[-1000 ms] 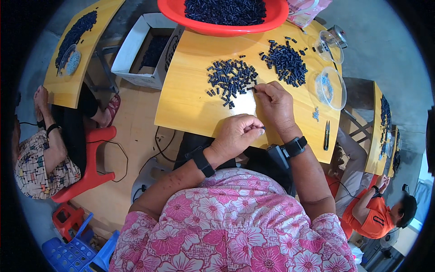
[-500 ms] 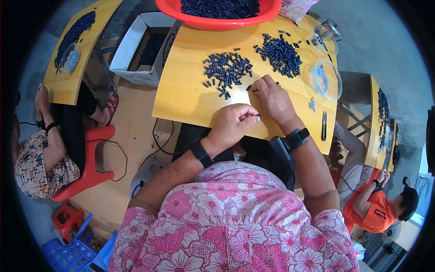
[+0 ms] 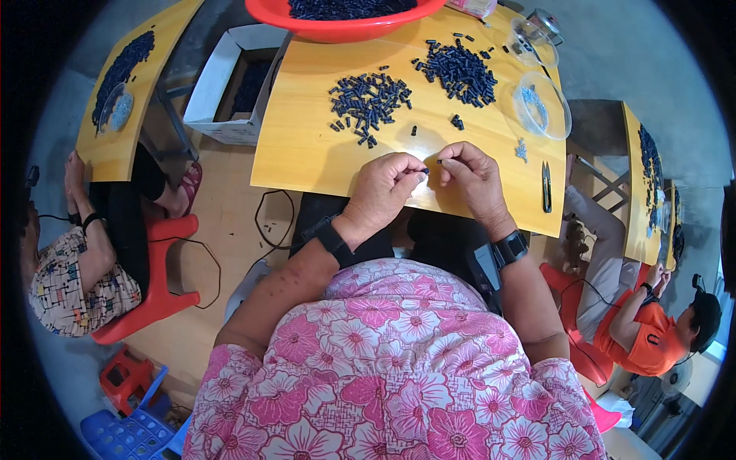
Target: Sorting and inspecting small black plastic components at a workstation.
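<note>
My left hand [image 3: 386, 186] pinches a small dark tube piece at its fingertips, over the near edge of the yellow table [image 3: 307, 146]. My right hand [image 3: 469, 178] faces it a finger's width away, its fingertips pinched on another tiny part too small to make out. Two piles of dark tube pieces lie beyond the hands: one [image 3: 368, 100] in the middle, one [image 3: 460, 73] further right. Both wrists wear black bands.
A red basin [image 3: 337, 27] of dark pieces stands at the table's far edge. Clear round dishes [image 3: 540, 107] and a black tool [image 3: 546, 188] lie on the right. A white box [image 3: 222, 84] stands to the left. Other people sit at yellow tables on both sides.
My right hand has drawn back from the middle pile toward me and now meets my left hand near the table's front edge. The view has tilted down.
</note>
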### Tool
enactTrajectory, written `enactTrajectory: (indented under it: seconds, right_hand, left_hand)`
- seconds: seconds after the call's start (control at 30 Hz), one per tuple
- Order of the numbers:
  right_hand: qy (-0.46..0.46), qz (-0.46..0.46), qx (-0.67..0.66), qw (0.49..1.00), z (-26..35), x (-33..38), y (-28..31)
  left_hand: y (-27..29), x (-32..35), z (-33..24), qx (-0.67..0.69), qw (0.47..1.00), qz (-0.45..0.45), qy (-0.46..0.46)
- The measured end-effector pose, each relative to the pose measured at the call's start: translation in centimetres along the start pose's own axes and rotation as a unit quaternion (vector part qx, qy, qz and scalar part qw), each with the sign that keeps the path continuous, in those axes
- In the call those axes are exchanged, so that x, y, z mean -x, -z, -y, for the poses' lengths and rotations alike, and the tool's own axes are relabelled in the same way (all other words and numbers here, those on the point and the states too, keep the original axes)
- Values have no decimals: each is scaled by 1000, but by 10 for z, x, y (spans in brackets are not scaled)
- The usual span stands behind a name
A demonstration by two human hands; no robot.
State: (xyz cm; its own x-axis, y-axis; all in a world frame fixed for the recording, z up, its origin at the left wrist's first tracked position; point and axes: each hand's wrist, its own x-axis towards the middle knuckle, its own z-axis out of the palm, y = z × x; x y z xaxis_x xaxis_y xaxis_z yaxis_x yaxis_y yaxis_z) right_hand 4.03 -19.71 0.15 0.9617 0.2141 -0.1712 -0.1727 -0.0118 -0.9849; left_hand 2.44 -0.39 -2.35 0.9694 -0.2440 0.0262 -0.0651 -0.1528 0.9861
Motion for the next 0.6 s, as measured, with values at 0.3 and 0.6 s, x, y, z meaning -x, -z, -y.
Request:
enactTrajectory:
  seconds: [0.3,0.6]
  right_hand:
    - [-9,-37,-48,998,-9,10,-3]
    - [49,-34,11,998,-1,12,-19]
  left_hand:
    - [2,-2,-1,118,988,21,92]
    - [5,-5,-1,507,831,5,229]
